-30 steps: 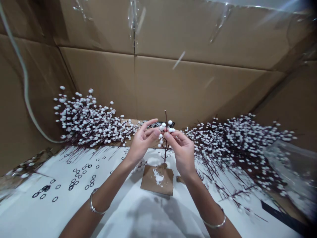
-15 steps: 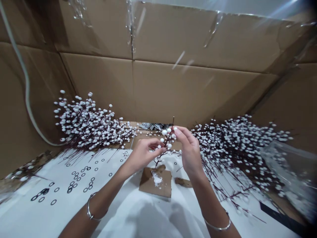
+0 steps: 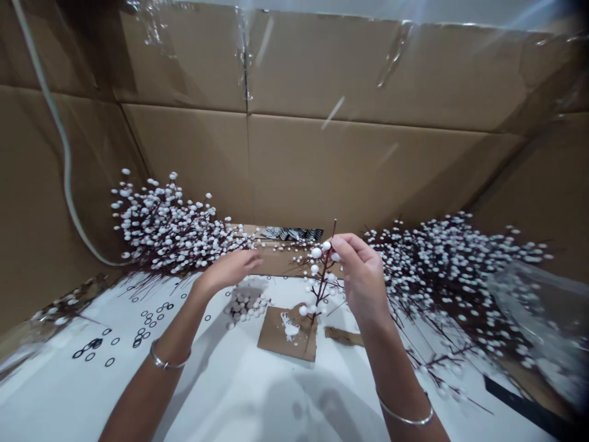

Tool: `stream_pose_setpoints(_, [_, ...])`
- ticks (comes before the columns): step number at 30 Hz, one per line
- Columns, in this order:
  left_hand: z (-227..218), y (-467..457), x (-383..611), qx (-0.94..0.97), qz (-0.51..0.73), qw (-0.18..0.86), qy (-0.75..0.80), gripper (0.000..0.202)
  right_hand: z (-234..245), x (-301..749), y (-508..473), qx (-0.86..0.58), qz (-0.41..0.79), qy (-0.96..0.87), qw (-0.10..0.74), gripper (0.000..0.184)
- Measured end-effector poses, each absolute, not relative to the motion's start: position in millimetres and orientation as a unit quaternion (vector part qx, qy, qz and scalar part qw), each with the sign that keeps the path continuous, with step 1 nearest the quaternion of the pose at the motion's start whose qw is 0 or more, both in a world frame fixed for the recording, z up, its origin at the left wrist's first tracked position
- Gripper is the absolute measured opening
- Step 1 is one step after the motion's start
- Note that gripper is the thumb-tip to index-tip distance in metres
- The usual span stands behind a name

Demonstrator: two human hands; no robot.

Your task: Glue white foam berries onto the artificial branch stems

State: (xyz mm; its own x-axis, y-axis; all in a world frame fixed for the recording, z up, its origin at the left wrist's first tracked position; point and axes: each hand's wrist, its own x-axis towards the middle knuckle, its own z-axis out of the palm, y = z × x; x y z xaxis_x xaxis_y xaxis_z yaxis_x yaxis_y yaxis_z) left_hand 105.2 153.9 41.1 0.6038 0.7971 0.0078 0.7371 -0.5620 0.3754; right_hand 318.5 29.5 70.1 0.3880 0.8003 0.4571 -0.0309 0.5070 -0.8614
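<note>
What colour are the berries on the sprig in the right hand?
White berries on a dark stem, best in the head view.

Surface: white-covered work table [image 3: 221,393] | Lying on it: small black rubber rings [image 3: 150,319] · loose white foam berries [image 3: 246,305] · glue-smeared cardboard square [image 3: 276,341] · cardboard scrap [image 3: 343,336] · berry sprays [image 3: 427,344]

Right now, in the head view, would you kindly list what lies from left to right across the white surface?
Small black rings → loose round white berries → brown cardboard square → narrow cardboard scrap → dark-stemmed white berry sprays
</note>
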Motion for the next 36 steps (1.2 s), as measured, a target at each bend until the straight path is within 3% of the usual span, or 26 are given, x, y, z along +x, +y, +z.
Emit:
stream_pose_setpoints(5, [5.6, 193.5, 98.7, 0.831, -0.023, 0.134, 0.540, 0.010, 71.9, 319.2, 26.2, -0.377, 0.314, -0.474, 0.731, 0.013])
stream_pose_setpoints(11, [-30.7, 202.6, 112.1, 0.806, -0.044, 0.157, 0.569, 0.019, 75.8, 319.6, 24.6, -0.392, 0.320, -0.470, 0.723, 0.014])
stream_pose_setpoints(17, [-22.1, 205.5, 115.0, 0.820, 0.113, 0.252, 0.502, 0.011, 76.2, 318.4, 27.4, -0.398, 0.347, -0.447, 0.722, 0.016])
stream_pose_setpoints(21, [10.2, 186.0, 123.4, 0.811, 0.265, 0.331, 0.404, 0.032, 73.8, 313.8, 29.4, -0.415, 0.376, -0.449, 0.696, 0.018])
stream_pose_setpoints(25, [39.2, 154.7, 129.9, 0.688, 0.446, 0.505, 0.272, 0.032, 71.2, 308.3, 30.0, -0.404, 0.415, -0.452, 0.678, 0.017])
stream_pose_setpoints(36, [61.5, 111.8, 134.8, 0.600, 0.516, 0.586, 0.173, 0.021, 63.2, 287.9, 29.5, -0.376, 0.449, -0.503, 0.636, 0.023])
